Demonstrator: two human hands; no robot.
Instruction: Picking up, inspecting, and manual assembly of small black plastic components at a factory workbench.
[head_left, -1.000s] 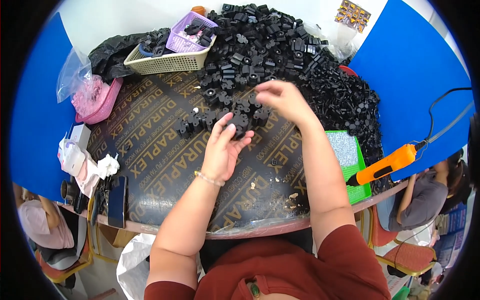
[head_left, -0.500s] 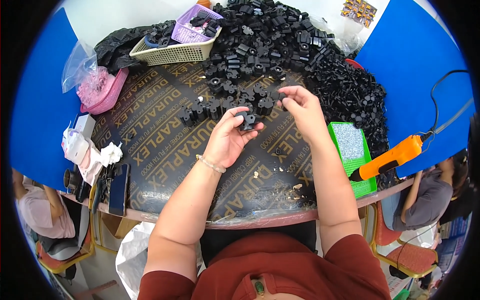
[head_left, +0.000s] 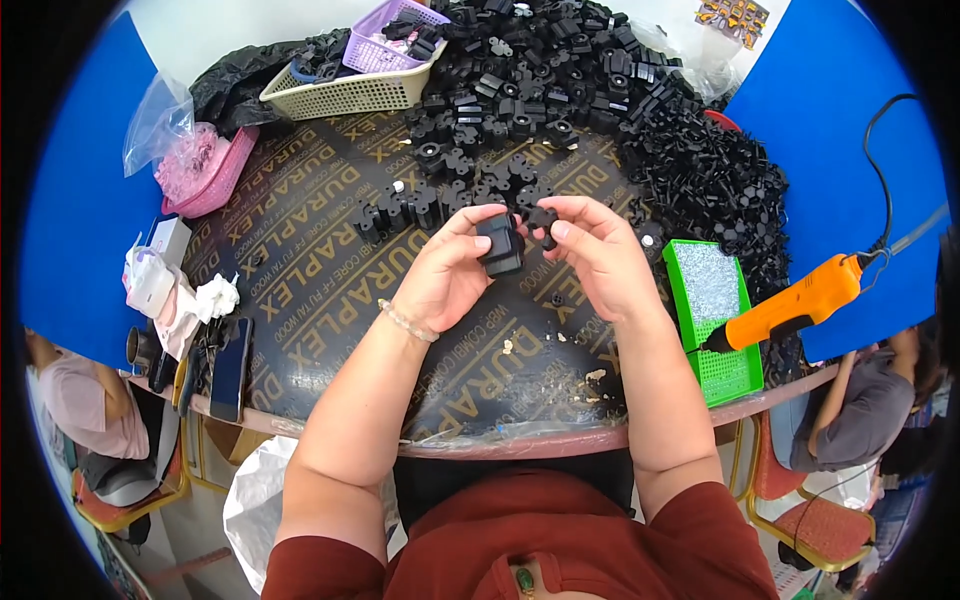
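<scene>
While left hand (head_left: 447, 272), palm upturned, holds block (head_left: 501, 250), right hand (head_left: 602, 258) pinches piece (head_left: 541, 219).

Head view: a worn fisheye, positioned above the near side of the desk (head_left: 480, 392), faces steeply down and across it; range is close, coverage spanning it side to side.
</scene>
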